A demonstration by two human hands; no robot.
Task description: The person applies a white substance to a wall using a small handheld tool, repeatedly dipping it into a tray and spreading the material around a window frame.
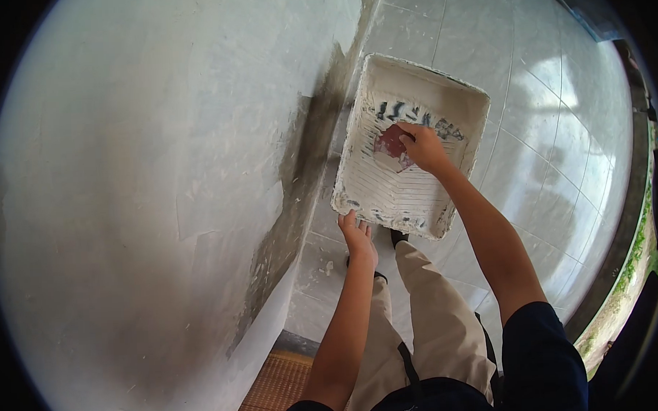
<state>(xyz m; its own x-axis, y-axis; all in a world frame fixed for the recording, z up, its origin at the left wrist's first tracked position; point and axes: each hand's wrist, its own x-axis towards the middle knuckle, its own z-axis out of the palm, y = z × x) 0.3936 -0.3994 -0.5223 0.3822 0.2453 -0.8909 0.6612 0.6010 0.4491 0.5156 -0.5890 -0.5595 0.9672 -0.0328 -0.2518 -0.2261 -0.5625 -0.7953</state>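
Observation:
A paint tray (pixel 479 139), its ribbed floor coated in off-white paint or filler with dark patches, stretches out ahead of me. My right hand (pixel 427 150) is closed on a flat reddish scraper (pixel 390 142), whose blade is smeared with white. The scraper overlaps the ribbed part of the tray, near the dark streaks. At the tray's near left corner, my left hand (pixel 359 241) grips the rim, fingertips over the crusted edge and the palm below it.
Along the left runs a wall (pixel 138 140) with pale, patchy coating and a bare grey-brown strip at its base. Glossy grey floor tiles (pixel 536 126) extend to the right, ending at a ledge with greenery beyond. A brown woven surface (pixel 277 385) lies at the bottom left.

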